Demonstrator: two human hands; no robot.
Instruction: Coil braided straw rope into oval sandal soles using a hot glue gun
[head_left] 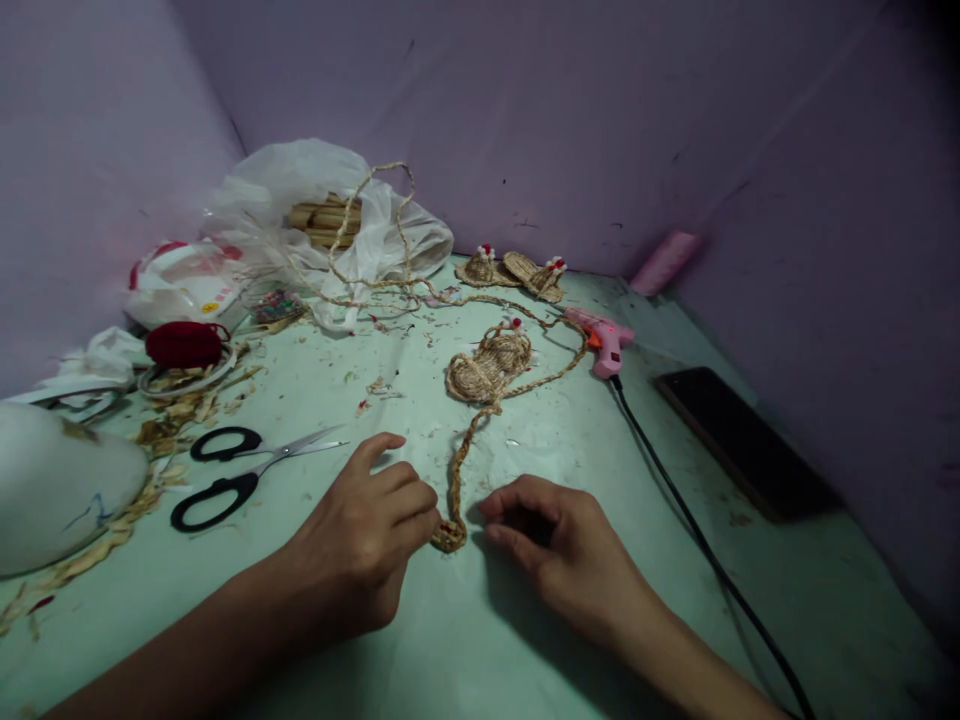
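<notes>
A braided straw rope (457, 470) runs across the green table from a small woven sandal (489, 366) down to a curled end (450, 538) between my hands. My left hand (367, 535) rests with fingers curled, its fingertips pressing the curled rope end from the left. My right hand (551, 545) lies just right of that end, fingers curled inward, and I cannot see anything in them. Two finished little straw sandals (517, 270) with red-and-white trim lie at the far wall.
Black-handled scissors (240, 468) lie left of my left hand. A pink glue gun (604, 340) with a black cord (697, 540) sits to the right, beside a dark phone (739, 435). Plastic bags (322, 215), a red spool (184, 343) and straw scraps crowd the back left.
</notes>
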